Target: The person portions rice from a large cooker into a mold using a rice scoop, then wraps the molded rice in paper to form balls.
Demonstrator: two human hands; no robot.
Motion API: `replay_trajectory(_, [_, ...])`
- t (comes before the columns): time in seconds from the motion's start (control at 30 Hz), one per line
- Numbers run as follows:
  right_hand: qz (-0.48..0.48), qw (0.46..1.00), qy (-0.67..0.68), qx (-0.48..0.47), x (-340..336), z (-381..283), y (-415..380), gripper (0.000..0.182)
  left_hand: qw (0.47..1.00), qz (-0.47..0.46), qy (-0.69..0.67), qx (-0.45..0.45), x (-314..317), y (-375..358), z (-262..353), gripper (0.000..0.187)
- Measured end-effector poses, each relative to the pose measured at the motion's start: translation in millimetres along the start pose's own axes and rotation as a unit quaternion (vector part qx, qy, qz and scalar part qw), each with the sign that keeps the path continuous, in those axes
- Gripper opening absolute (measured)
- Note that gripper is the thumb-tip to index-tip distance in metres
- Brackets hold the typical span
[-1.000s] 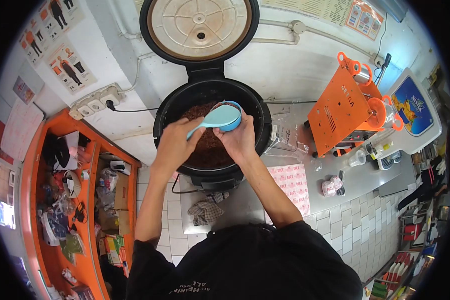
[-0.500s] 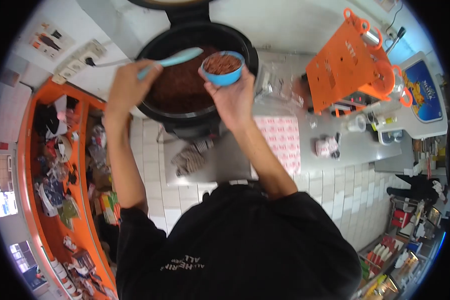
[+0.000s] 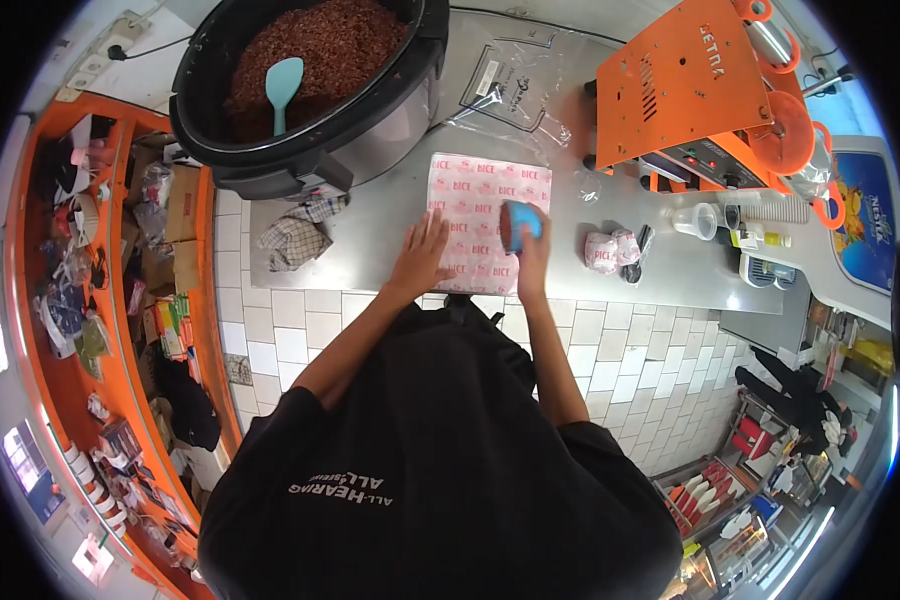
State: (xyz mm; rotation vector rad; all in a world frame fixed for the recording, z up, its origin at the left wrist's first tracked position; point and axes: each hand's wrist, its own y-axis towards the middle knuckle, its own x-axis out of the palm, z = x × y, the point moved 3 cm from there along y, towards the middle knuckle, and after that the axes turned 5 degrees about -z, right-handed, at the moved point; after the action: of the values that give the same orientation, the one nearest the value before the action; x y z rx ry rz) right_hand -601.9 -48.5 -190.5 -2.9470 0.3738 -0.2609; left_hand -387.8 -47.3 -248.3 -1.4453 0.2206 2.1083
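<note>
Our right hand (image 3: 533,250) grips the blue bowl (image 3: 521,224) tipped over the printed paper sheet (image 3: 475,215) while our left hand (image 3: 422,255) lies flat and open, pinning it; a careless tilt could scatter rice past the paper's edge.

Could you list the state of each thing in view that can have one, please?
Rice cooker: lid open, full of reddish rice.
Paddle: resting in the rice.
Blue bowl: tipped over the printed paper, held by the right hand.
Left hand: flat on the paper.
Checked cloth: crumpled.
</note>
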Motion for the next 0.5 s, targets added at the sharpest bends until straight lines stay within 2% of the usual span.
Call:
replay_trajectory(0.03, [-0.031, 0.986, -0.145, -0.076, 7, 2, 3, 0.058, 1.0, -0.002, 0.001, -0.002, -2, 0, 1, 0.096])
replay_trajectory(0.07, [-0.032, 0.987, -0.141, -0.072, 13, 10, 5, 0.058, 1.0, -0.015, 0.004, -0.006, -3, -2, 0, 0.102])
replay_trajectory(0.1, [-0.074, 0.923, -0.35, -0.141, 25, 17, 7, 0.062, 1.0, -0.027, 0.008, -0.008, -5, -2, -2, 0.107])
replay_trajectory(0.13, [-0.115, 0.808, -0.542, -0.202, 34, 24, 5, 0.068, 0.999, -0.03, 0.011, -0.01, -5, -1, -2, 0.107])
replay_trajectory(0.27, [-0.094, 0.811, -0.564, -0.124, 41, 32, 6, 0.071, 1.0, -0.009, 0.02, -0.004, -10, 8, -6, 0.109])
replay_trajectory(0.37, [-0.069, 0.819, -0.547, -0.159, 38, 32, 8, 0.072, 0.999, -0.018, 0.029, -0.008, -9, 6, -4, 0.111])
replay_trajectory(0.43, [-0.091, 0.822, -0.544, -0.141, 38, 24, 10, 0.072, 0.999, -0.026, 0.015, -0.01, -13, 1, 1, 0.1])
replay_trajectory(0.47, [-0.109, 0.824, -0.542, -0.125, 38, 20, 14, 0.073, 1.0, -0.023, 0.019, -0.008, -18, 2, 1, 0.1])
replay_trajectory(0.5, [-0.103, 0.824, -0.541, -0.131, 34, 19, 16, 0.073, 0.999, -0.015, -0.025, -0.012, -23, 7, -3, 0.09])
